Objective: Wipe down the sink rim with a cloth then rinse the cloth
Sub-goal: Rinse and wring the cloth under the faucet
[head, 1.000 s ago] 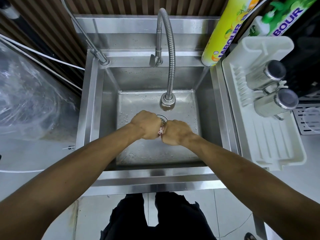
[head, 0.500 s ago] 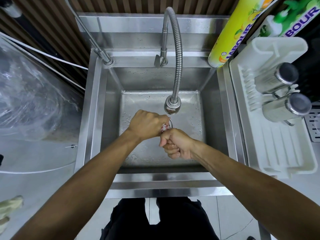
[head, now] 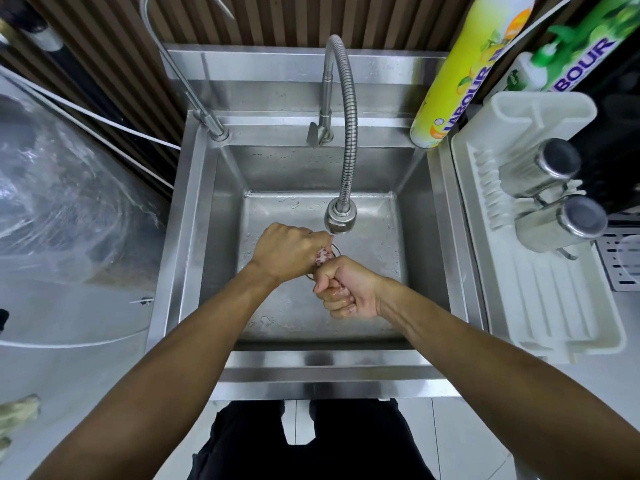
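Since half a second ago the fists have barely shifted — the right hand has turned slightly further, palm side up, while the left hand stays knuckles-up. In the head view both hands sit low in the sink, just below the faucet head and over the drain. Each hand is curled tight around one end of the cloth, of which only a pinkish twisted bit shows between them; this looks like wringing after the rinse. No water stream is plainly visible. The risk from here is a slip — wet fingers twisting hard could lose the cloth into the drain, or squeezed water could splash onto the sink's wiped front rim.
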